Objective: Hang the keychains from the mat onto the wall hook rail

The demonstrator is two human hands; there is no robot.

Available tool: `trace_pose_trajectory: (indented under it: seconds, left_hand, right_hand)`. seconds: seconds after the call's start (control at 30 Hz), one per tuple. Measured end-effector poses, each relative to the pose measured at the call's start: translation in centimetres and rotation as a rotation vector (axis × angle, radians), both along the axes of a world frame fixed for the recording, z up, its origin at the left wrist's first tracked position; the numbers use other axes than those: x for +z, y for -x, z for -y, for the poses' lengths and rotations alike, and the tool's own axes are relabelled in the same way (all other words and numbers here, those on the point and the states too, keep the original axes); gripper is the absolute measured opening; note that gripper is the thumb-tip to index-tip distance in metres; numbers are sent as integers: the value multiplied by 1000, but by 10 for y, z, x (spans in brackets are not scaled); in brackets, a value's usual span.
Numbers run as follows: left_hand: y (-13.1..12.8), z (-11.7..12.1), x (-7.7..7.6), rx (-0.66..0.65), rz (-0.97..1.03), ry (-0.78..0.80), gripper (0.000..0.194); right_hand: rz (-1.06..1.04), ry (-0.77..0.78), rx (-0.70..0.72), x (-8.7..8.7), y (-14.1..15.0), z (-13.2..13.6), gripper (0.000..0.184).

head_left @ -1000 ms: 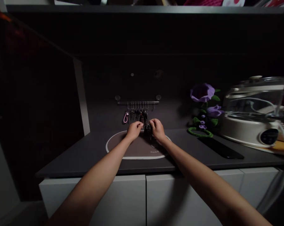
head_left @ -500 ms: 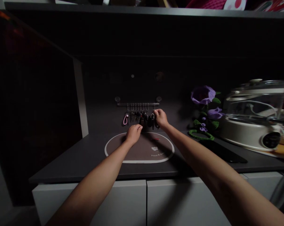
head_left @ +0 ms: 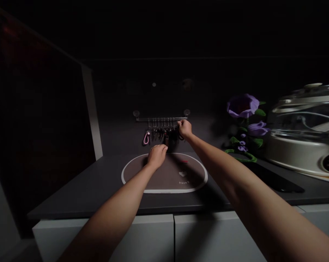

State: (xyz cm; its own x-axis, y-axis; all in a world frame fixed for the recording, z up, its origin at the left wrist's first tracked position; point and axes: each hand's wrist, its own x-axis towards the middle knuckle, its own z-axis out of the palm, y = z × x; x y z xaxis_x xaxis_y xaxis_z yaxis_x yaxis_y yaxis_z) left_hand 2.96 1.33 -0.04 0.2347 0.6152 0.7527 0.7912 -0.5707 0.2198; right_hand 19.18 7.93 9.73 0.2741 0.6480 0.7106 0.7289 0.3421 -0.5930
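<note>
Against the dark back wall hangs a clear hook rail on two suction cups. A row of keys dangles from its hooks, with a pink strap loop at the left end. My right hand is closed at the rail's right end, pinching a bunch of keys whose dark part shows below the fingers. Lower down, my left hand is closed with fingertips together, just under a small brown tag. Whatever it may hold is hidden.
A brown oval mat with a pale rim lies on the dark counter; a small red item rests on it. To the right are purple flowers, a black flat slab and a white appliance. White cabinet doors are below.
My right hand has risen slightly toward the rail's right end, bringing the keys closer to the hooks. My left hand stays low, nearly in place. The view has tilted down and shifted.
</note>
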Motion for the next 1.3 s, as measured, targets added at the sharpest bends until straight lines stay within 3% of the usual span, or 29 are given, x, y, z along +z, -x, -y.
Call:
trace_pose_trajectory:
  seconds: [0.53, 1.0, 1.3]
  left_hand:
    - [0, 0, 0, 11, -21, 1, 27]
    - [1, -1, 0, 11, -10, 5, 27]
    - [1, -1, 0, -20, -6, 9, 26]
  right_hand:
    - [41, 36, -93, -10, 4, -7, 21]
    - [-88, 16, 25, -27, -2, -22, 22]
    - [-64, 34, 80, -25, -3, -1, 22]
